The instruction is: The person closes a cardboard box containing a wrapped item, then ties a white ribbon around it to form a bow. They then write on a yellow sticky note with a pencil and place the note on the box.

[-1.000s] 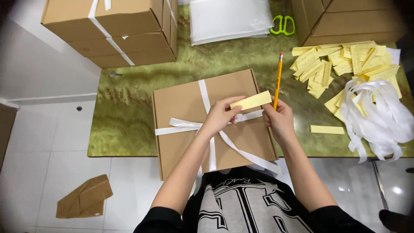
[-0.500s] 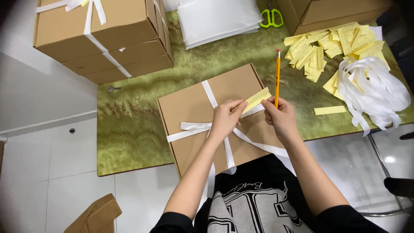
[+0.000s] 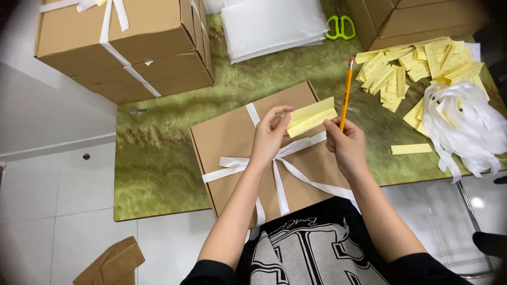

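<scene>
box point(image 3: 232, 137) partly hidden by left hand point(image 3: 269, 134), right hand point(image 3: 346, 145).

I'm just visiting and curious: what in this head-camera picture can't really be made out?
- Yellow slip: any writing too small; its ends sit under the left hand and right hand.
- Pencil: tip hidden in the right hand.
- Ribbon-tied box: near edge covered by the arms and body.
- Green scissors: blades cut off by the top edge.
- Stacked boxes: cut off at the top edge.
</scene>
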